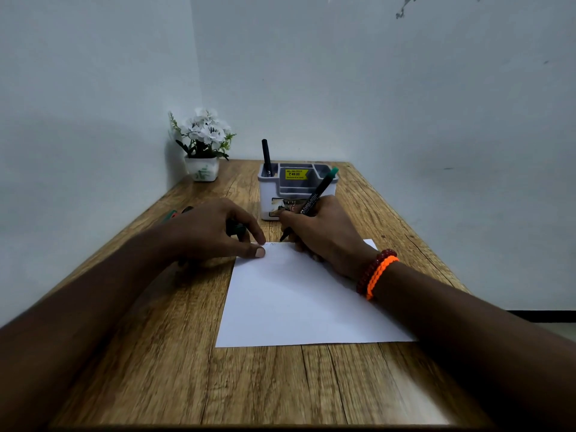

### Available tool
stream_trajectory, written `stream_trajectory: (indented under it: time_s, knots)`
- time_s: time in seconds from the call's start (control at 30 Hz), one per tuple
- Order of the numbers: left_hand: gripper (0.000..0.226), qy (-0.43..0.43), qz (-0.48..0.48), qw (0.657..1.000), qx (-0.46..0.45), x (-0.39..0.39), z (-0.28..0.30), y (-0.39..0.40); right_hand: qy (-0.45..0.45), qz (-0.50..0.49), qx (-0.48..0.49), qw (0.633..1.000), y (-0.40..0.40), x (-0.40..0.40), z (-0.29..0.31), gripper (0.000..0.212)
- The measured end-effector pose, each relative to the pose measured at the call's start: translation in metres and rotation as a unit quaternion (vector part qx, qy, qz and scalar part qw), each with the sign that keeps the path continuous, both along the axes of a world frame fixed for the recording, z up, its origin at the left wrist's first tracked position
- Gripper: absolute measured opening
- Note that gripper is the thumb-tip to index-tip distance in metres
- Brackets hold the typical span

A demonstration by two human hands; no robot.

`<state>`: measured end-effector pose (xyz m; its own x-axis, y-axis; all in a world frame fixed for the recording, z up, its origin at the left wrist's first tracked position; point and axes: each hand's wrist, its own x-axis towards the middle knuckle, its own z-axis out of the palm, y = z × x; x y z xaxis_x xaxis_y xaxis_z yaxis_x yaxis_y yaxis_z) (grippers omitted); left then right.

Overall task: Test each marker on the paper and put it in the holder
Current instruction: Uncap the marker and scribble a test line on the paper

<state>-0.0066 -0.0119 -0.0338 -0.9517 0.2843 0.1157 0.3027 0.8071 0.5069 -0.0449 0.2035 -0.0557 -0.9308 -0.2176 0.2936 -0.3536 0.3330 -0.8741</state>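
Note:
A white sheet of paper [296,304] lies on the wooden table [174,363]. My right hand [325,236] grips a black marker with a green end [321,186], its tip touching the paper's far edge, where faint scribbles show. My left hand [208,233] presses a thumb and a fingertip on the paper's far left corner, with a small dark green object [237,229], apparently the marker's cap, tucked in its curled fingers. Just behind the hands stands the white and grey holder [296,190]. A black marker [266,155] stands upright in its left compartment.
More markers [177,212] lie on the table behind my left hand, mostly hidden. A small white pot of white flowers [203,145] stands in the back left corner against the wall. Walls close the table's far and left sides.

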Motion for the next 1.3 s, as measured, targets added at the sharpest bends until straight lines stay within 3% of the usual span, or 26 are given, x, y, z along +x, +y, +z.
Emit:
stream_trajectory:
  time_s: [0.3, 1.3]
  knots:
    - [0.021, 0.005, 0.003, 1.000, -0.006, -0.0017, -0.0015, -0.0014, 0.018, 0.003, 0.043, 0.999, -0.0014, -0.0014, -0.0005, 0.020]
    - [0.019, 0.006, 0.003, 1.000, 0.000, 0.0029, 0.0014, 0.0018, 0.045, -0.001, 0.048, 0.998, -0.0016, -0.0028, -0.0020, 0.022]
